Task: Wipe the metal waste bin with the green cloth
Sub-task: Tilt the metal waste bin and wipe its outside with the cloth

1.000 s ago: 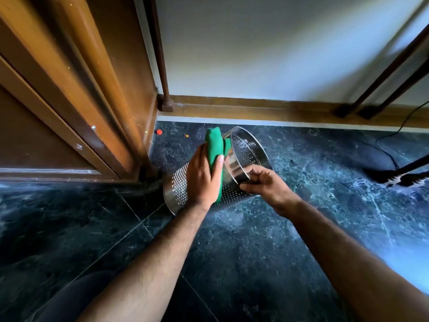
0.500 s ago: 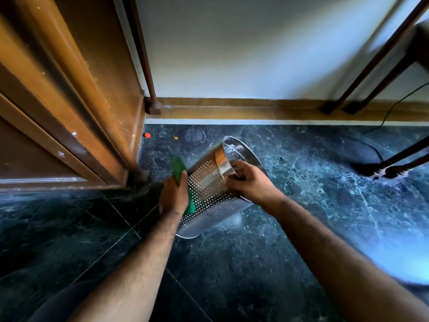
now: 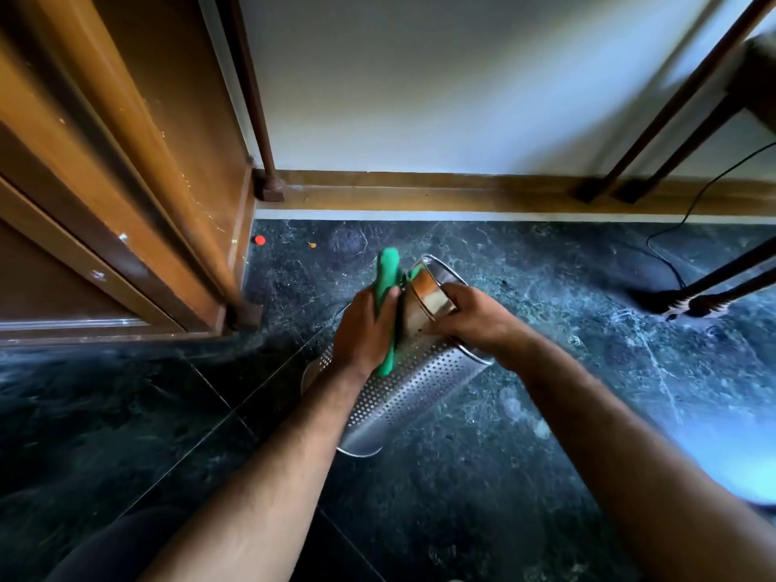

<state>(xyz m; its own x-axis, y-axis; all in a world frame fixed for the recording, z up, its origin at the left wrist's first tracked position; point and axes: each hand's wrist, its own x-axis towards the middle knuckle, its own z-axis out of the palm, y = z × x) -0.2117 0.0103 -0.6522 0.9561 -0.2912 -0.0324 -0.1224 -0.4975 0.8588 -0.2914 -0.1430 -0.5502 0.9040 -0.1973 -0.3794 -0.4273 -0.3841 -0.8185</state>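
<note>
Head view looks down at a dark marble floor [image 3: 546, 434] beside a wooden door frame [image 3: 138, 170] and a pale wall. The metal waste bin [image 3: 403, 384] is tipped over and held off upright, its open rim pointing away toward the wall and its closed base nearer the person, low over the floor; whether the base touches the floor I cannot tell. Its long axis runs from near-left to far-right, roughly in line with the forearms.

The right hand [image 3: 474, 317] is closed over the smooth band at the rim, fingers curled over the edge, and steadies the bin. The left hand [image 3: 365, 329] presses the green cloth [image 3: 388, 279] flat against the bin's left flank, just below the rim band; the cloth is folded and sticks out past the fingers toward the wall. Both hands sit close together at the far end, on opposite sides of the bin.

The perforated wall stretches from the left hand back toward the person, so the unwiped length likely lies along that axis, nearer the body. The cloth hand is the better placed to draw down it while the right hand holds or turns the rim. The tilted bin could slip against the smooth floor if the rim grip loosens.
</note>
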